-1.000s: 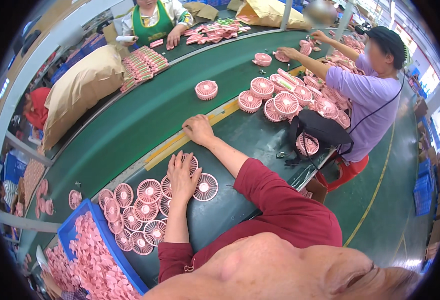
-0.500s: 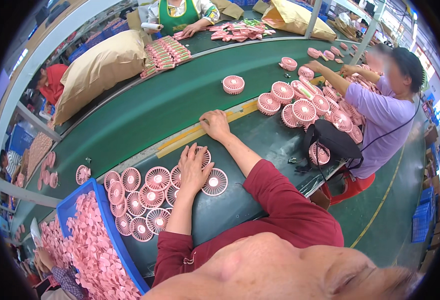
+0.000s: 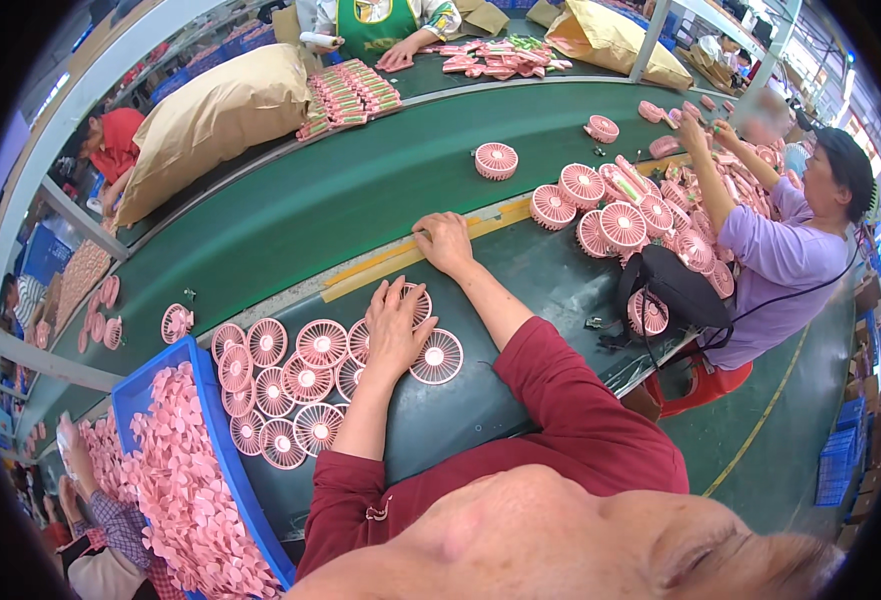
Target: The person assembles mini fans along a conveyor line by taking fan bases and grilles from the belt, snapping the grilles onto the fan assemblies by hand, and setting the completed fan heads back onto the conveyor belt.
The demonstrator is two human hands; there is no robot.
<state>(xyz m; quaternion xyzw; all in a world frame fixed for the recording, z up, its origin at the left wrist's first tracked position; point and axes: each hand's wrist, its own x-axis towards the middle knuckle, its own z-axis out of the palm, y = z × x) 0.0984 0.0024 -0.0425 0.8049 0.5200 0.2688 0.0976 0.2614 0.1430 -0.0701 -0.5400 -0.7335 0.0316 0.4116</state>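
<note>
My left hand lies palm down with fingers spread, over a group of round pink fan grilles on the dark green worktop. One grille shows partly beneath its fingers, and another grille lies just right of the thumb. My right hand rests, loosely bent and with nothing visible in it, at the yellow-taped edge between worktop and conveyor. What is under its palm is hidden.
A blue bin of small pink blades stands left. Across the green conveyor belt are a paper sack and a person in a green apron. At right, a person in purple sits beside piled pink fan heads and a black bag.
The whole view has shifted slightly. My hands keep nearly the same place on the worktop. The purple-sleeved person's hand has moved away from the nearer fan heads.
</note>
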